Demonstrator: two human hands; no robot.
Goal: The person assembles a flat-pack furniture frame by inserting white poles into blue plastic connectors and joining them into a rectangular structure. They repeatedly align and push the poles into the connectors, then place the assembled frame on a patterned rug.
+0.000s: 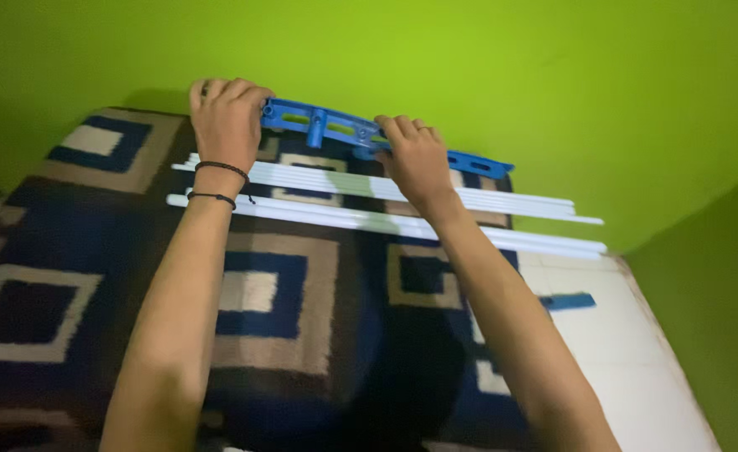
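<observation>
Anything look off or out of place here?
One small blue piece lies alone on the white floor, off the rug and apart from the blue bar both hands grip and the white rods. Nothing looks damaged.

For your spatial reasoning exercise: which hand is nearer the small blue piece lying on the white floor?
Right. The right hand grips the long blue bar up-left of the small blue piece; the left hand is farther left.

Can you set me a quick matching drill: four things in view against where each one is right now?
1. blue plastic bar
2. white rods
3. small blue piece
4. patterned rug

A. alone on the white floor tiles
B. gripped by left hand and right hand
C. spread under both forearms
D. lying across the rug's far end

Pairs: 1-B, 2-D, 3-A, 4-C
</observation>
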